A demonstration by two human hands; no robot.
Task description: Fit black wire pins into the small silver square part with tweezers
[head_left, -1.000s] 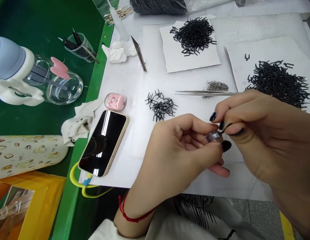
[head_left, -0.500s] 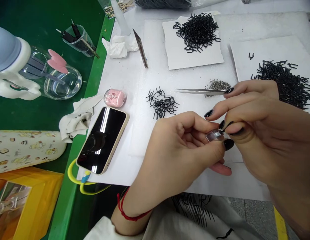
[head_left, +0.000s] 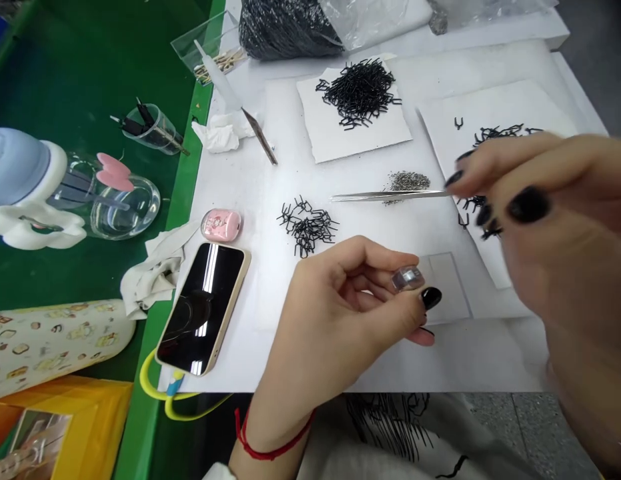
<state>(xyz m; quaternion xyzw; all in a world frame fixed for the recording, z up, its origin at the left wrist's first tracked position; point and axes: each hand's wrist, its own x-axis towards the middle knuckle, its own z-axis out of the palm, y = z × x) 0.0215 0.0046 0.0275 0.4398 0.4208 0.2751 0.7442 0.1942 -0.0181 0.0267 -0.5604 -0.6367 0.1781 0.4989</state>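
Observation:
Between the thumb and forefinger of my left hand [head_left: 340, 313] is a small clear block [head_left: 408, 278]. My right hand [head_left: 550, 193], raised at the right, grips metal tweezers [head_left: 385, 196] that point left; a small dark piece [head_left: 491, 230] shows at its thumb and fingertips. Below the tweezers' shaft lies a heap of tiny metallic bits [head_left: 409, 180]. A small pile of black forked pieces [head_left: 310, 227] sits left of the tweezer tips. Another black pile [head_left: 363, 87] rests on white card, and a third [head_left: 497, 133] is partly hidden behind my right hand.
At the left are a phone [head_left: 203, 308], a pink case [head_left: 221, 225], a cloth [head_left: 157, 273] and a drinking bottle [head_left: 65, 187]. A blade [head_left: 260, 137] lies near crumpled tissue [head_left: 220, 135]. Black material in a bag [head_left: 290, 28] sits at the back.
My right hand has moved away from the clear block, up and to the right, still with the tweezers. My left hand keeps the block. The view has shifted.

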